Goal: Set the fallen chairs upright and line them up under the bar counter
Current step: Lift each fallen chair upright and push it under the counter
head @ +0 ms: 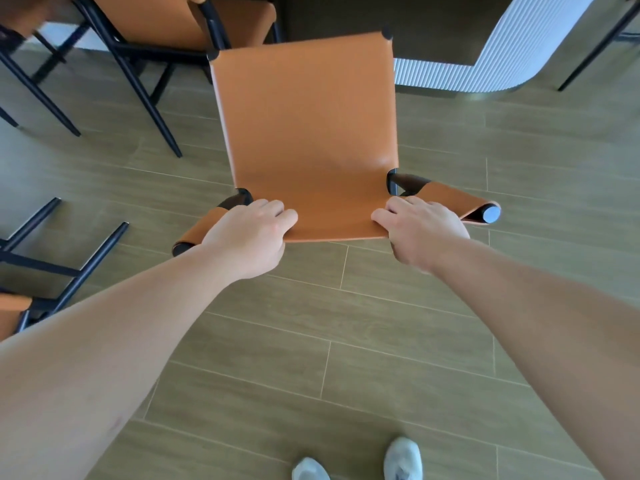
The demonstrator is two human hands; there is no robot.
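An upright orange chair (304,133) stands at centre, its front edge toward the table (512,46) at 12 o'clock. The left hand (247,237) and right hand (420,230) grip its backrest top, fingers (277,211) curled over. A fallen chair (45,271) lies at 9 o'clock.

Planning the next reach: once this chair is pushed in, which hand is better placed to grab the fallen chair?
Left. The fallen chair lies at the lower left, beside the left hand. The right hand grips the upright chair's backrest on the far side.
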